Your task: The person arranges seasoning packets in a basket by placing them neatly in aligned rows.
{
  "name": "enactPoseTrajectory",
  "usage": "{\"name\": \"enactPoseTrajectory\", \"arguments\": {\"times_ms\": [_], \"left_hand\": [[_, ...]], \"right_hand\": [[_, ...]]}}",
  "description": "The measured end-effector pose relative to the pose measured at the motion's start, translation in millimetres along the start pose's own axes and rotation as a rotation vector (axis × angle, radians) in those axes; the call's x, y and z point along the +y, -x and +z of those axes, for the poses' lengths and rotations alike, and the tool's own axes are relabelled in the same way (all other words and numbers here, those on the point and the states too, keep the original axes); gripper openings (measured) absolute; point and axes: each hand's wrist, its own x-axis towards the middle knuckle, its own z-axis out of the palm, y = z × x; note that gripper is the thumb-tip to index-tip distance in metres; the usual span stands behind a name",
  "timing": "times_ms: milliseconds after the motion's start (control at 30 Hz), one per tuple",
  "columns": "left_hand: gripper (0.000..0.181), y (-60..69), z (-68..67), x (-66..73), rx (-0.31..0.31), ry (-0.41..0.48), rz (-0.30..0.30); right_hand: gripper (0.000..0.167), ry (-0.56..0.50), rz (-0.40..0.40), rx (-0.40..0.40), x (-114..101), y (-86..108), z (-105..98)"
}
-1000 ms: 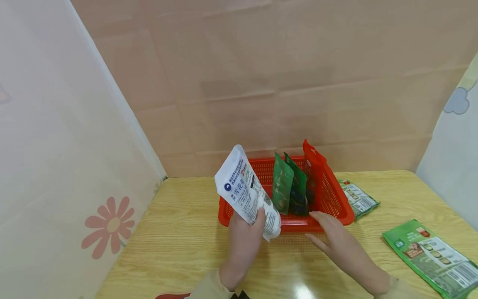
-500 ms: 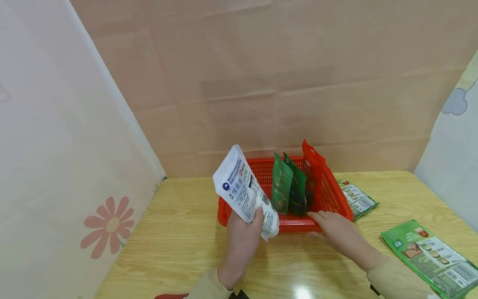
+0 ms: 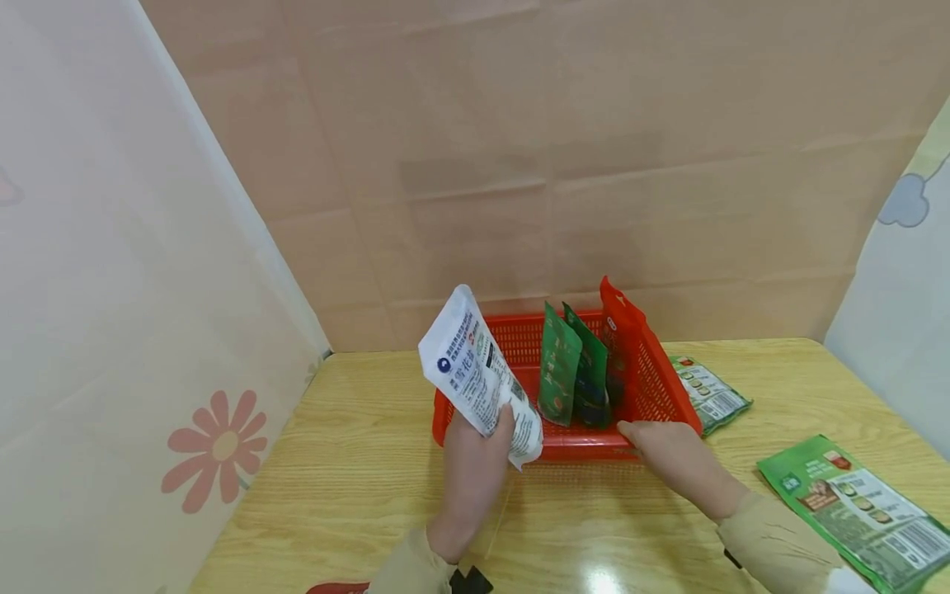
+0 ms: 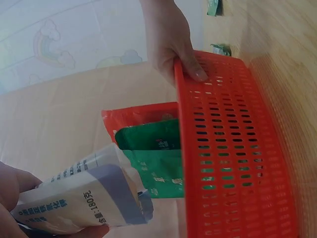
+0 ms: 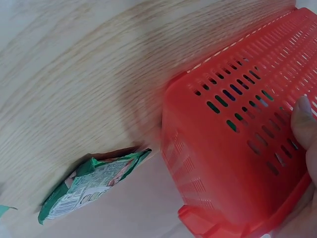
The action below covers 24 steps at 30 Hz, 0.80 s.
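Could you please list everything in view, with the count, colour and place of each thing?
White packet: 1, white with blue, in the left hand
Red basket: 1, red, on the table
Green packets: 2, green, standing in the basket
Red packet: 1, red, in the basket's right end
Flat green packets: 2, green with white panels, on the table, right of the basket
Table: 1, light wood, underneath
Backdrop: 1, brown, behind
Printed hangings: 2, whitish, left and right
Red item: 1, red, bottom edge, too cut off to identify
Sleeves: 2, beige, at the wrists
Left hand: 1, bare, holding the white packet
Right hand: 1, bare, gripping the basket's front rim
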Motion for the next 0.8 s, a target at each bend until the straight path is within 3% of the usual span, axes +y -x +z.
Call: {"name": "enactPoseTrajectory", "arguments": {"times_ms": [400,800], "left_hand": [[0.043,-29.2,3.3,-18.8,0.092,-0.08,-0.021],[0.036,-54.4,23.0,-33.9,0.085,-0.055,-0.031]], "right_hand": [[0.025,0.006,0.034,-0.003,-3,-0.3,1],[0.023,0.004,0.061,-0.005,-6,-0.3,0]]}}
